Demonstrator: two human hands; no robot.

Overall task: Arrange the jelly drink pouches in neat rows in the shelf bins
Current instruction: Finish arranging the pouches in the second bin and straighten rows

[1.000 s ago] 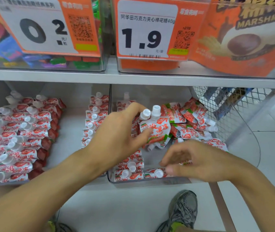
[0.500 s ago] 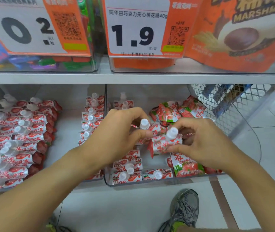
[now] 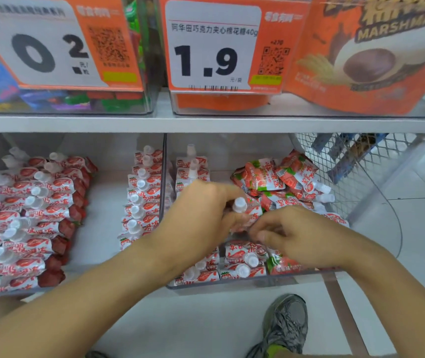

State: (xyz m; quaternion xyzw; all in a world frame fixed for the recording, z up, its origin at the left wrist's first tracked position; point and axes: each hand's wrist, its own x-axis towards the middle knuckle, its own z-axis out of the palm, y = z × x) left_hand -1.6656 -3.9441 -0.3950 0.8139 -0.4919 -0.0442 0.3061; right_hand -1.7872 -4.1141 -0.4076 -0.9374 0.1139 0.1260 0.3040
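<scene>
Red-and-white jelly drink pouches with white caps fill two clear shelf bins. In the right bin [image 3: 309,276], my left hand [image 3: 198,215] grips a pouch [image 3: 254,211] just below its white cap. My right hand [image 3: 299,236] is curled close beside it and seems to pinch the lower edge of the same pouch; motion blur hides the contact. A loose pile of pouches [image 3: 278,182] lies at the bin's back right. Rowed pouches [image 3: 240,264] lie along its front and left side, partly under my hands.
The left bin [image 3: 103,228] holds a wide block of pouch rows [image 3: 25,215] and one row [image 3: 141,202] along its right wall. A shelf with price tags [image 3: 211,50] hangs above. A wire basket [image 3: 348,164] stands at right. My shoe [image 3: 286,321] is below.
My right hand has dropped lower and nearer the bin's front; the capped pouch it held up is out of sight. My left hand stays on its pouch, now a little lower and to the right.
</scene>
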